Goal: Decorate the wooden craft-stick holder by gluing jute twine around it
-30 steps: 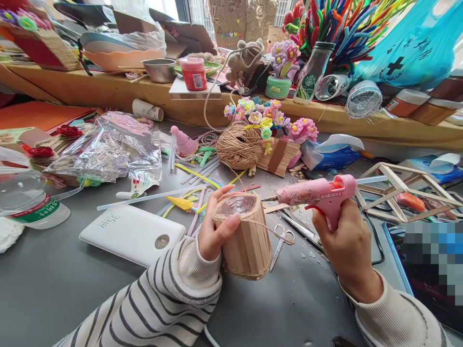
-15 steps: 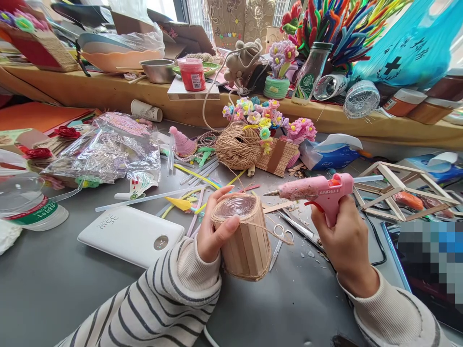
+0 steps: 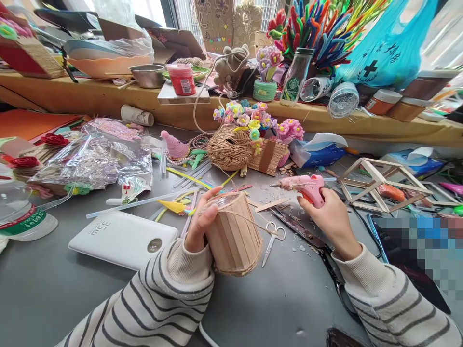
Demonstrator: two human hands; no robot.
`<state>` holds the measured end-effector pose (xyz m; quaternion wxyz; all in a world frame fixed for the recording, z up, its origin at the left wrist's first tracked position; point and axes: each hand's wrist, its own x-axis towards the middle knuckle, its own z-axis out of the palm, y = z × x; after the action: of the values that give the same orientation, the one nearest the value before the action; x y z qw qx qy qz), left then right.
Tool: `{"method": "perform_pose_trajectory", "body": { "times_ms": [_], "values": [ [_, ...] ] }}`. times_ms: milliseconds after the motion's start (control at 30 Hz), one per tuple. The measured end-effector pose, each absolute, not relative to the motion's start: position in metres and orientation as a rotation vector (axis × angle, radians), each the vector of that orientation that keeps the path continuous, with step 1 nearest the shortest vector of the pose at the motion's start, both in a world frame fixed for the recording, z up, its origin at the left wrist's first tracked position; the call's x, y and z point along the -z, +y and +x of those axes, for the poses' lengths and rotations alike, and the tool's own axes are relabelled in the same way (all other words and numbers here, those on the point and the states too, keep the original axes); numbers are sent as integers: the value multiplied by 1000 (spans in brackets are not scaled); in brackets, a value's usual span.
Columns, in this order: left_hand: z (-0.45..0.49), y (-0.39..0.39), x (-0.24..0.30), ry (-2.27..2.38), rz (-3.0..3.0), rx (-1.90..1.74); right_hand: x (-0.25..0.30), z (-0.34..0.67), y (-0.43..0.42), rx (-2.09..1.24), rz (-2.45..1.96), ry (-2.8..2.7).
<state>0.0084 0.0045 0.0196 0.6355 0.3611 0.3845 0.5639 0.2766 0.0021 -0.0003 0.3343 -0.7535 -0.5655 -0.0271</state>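
My left hand (image 3: 200, 222) is wrapped around a cup clad in flat wooden craft sticks (image 3: 235, 236), held tilted above the table. Jute twine runs round its rim and base, and a loose end of twine (image 3: 258, 223) trails off its right side. My right hand (image 3: 331, 219) grips the handle of a pink hot glue gun (image 3: 300, 184), low over the table with its nozzle pointing left. Small scissors (image 3: 274, 238) lie just right of the cup. Close to them are a loose craft stick (image 3: 272, 205) and larger dark scissors (image 3: 294, 225).
A white power bank (image 3: 123, 243) lies left of the cup, and a phone (image 3: 394, 255) at the right. Behind are a twine ball (image 3: 229, 149), a bundle of craft sticks (image 3: 265, 156) and a wooden stick frame (image 3: 383, 185). Jars and pipe cleaners (image 3: 318, 36) line the ledge.
My right hand has carried the glue gun lower and away from the cup. The cup has tipped further, so less of its opening shows. The whole view has shifted slightly.
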Motion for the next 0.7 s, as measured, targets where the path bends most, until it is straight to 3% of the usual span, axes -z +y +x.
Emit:
{"method": "perform_pose_trajectory", "body": {
  "times_ms": [367, 433, 533, 700],
  "values": [
    [10, 3, -19, 831, 819, -1267, -19, 277, -3, 92, -1995, -1666],
    [10, 4, -16, 814, 849, -1261, -37, 263, -15, 54, -1862, -1769],
    [9, 5, -12, 800, 865, -1267, -59, 234, -32, -256, -1438, -2006],
    [10, 4, -12, 791, 861, -1272, -70, 201, -42, -392, -1293, -2152]
  ]
}}
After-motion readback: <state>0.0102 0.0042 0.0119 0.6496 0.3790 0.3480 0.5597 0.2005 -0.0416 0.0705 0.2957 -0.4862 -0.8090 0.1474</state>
